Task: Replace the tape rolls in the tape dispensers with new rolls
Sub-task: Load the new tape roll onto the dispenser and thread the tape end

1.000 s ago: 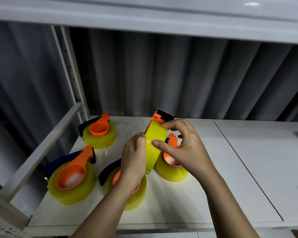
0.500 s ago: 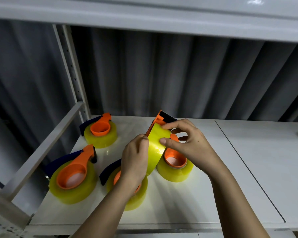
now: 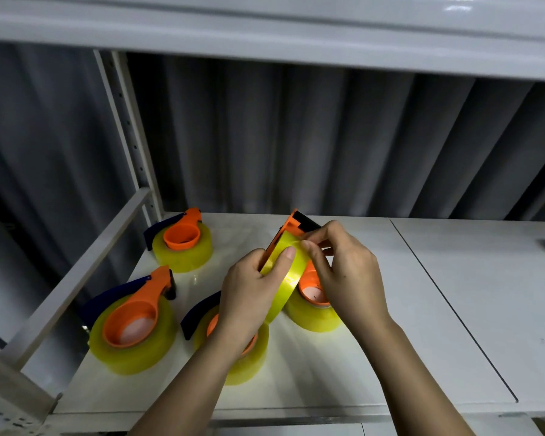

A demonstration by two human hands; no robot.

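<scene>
Altogether five orange plastic tape dispensers show on the white metal shelf (image 3: 422, 325), each wrapped in a glossy translucent yellow roll of tape: four lie flat and one is held up in the air. The flat ones are the back-left dispenser (image 3: 182, 240), the front-left dispenser (image 3: 131, 319) (largest in view, with a dark blue curved guard along its left side), the front-middle dispenser (image 3: 249, 360) partly hidden beneath the left wrist, and the dispenser behind the hands (image 3: 313, 303), whose round orange hub faces upward. The held dispenser (image 3: 288, 229) stands on edge above the shelf's middle, its long axis running from lower left near the person up to a black-tipped end pointing up and away toward the ribbed grey back wall (image 3: 296, 136). Its yellow tape roll (image 3: 288, 275) shows a smooth, shiny outer band turned toward the camera. The left hand (image 3: 249, 297) grips the roll's left flank, thumb pressed on the band. The right hand (image 3: 350, 275) pinches at the band's upper part with thumb and forefinger close together, near the black end. A seam (image 3: 447, 306) divides the shelf into two panels.
</scene>
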